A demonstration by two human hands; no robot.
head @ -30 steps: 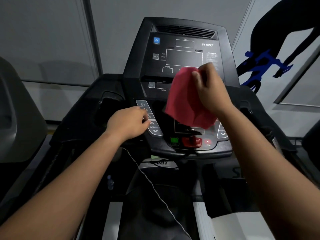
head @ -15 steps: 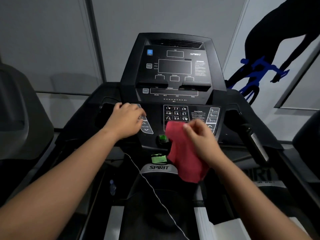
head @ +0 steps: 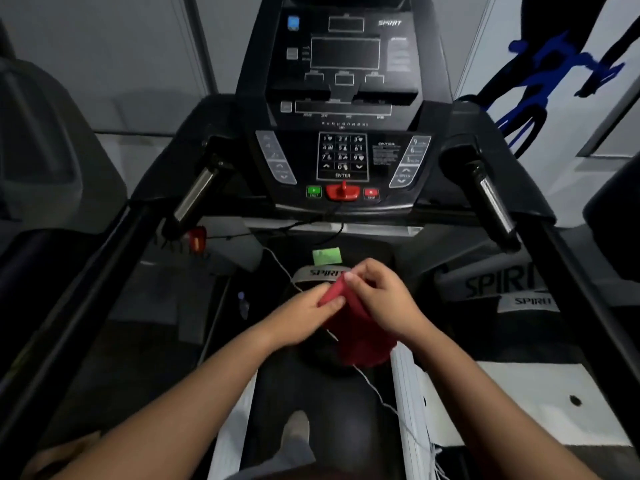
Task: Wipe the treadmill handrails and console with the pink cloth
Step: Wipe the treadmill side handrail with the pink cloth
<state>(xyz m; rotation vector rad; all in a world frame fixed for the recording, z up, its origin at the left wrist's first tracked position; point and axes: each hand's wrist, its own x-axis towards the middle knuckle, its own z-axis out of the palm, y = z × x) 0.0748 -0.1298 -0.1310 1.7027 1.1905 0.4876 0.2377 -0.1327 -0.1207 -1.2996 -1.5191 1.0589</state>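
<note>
Both hands hold the pink cloth (head: pixel 356 327) low over the near end of the treadmill, well apart from the console (head: pixel 343 157) farther off. The left hand (head: pixel 304 317) pinches its upper left edge; the right hand (head: pixel 384 299) grips its top, fingers curled. The left handrail (head: pixel 194 195) and right handrail (head: pixel 493 202) flank the console.

One camera sits on the person's head, looking forward and down. The two hands are close below it; the black plastic treadmill console (head: pixel 343 157) stands farther off, beyond the fingers.
</note>
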